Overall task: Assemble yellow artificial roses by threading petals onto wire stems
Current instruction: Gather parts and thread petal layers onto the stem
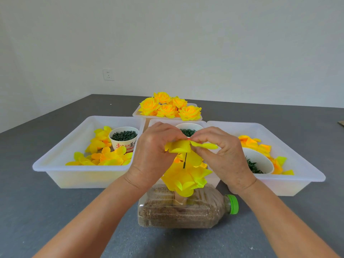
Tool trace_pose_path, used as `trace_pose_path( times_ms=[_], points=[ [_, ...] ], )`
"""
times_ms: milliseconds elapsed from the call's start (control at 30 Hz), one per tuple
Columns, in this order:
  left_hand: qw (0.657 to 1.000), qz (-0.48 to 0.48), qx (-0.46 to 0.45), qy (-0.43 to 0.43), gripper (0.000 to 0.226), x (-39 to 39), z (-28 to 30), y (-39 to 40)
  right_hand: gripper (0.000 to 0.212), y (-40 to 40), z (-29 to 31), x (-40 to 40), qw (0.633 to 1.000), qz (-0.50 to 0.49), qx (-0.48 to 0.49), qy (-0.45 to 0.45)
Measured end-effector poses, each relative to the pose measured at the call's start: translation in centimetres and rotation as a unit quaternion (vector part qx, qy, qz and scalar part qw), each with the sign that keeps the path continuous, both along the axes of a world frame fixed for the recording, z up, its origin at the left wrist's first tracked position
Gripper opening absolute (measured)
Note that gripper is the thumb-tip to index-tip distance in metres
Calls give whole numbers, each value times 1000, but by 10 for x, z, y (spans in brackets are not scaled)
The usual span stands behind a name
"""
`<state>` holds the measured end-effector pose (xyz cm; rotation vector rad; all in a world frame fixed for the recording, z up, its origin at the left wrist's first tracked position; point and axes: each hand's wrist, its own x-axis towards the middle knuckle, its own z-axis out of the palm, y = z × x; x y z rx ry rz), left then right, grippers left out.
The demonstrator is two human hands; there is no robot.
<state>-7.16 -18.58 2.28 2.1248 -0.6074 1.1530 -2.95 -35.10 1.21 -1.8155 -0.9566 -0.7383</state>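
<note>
Both hands meet above the middle of the table. My left hand pinches a yellow petal piece wrapped round the top of a dark green wire stem, which hangs down between my palms. My right hand pinches another flat yellow petal beside the first one. Below them, a stack of yellow petals stands on a clear bottle that lies on its side with a green cap. Several finished yellow roses fill a tray at the back.
A white tray on the left holds loose petals and a paper cup of green parts. The right tray holds petals and a white cup. A middle tray holds another cup. Grey table surface lies around.
</note>
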Motion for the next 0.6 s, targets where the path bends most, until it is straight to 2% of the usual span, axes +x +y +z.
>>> trace_pose_path(
  times_ms=[67, 133, 200, 267, 400, 600],
  points=[
    [988, -36, -102, 107, 12, -1, 5, -2, 10, 1, 4, -1, 990, 51, 46, 122],
    [954, -80, -196, 213, 13, 0, 11, -5, 16, 2, 8, -1, 963, 115, 96, 223],
    [911, -134, -274, 275, 13, 0, 14, -7, 18, 3, 9, -1, 940, 146, 130, 278],
    [884, -165, -314, 306, 14, 0, 15, -6, 15, 3, 9, -1, 935, 144, 133, 295],
    [859, -176, -343, 336, 13, 0, 13, -3, 13, 1, 8, -1, 932, 137, 130, 309],
    [880, -172, -305, 321, 13, -2, 12, 0, 23, 1, 8, -5, 946, 154, 125, 256]
  ],
)
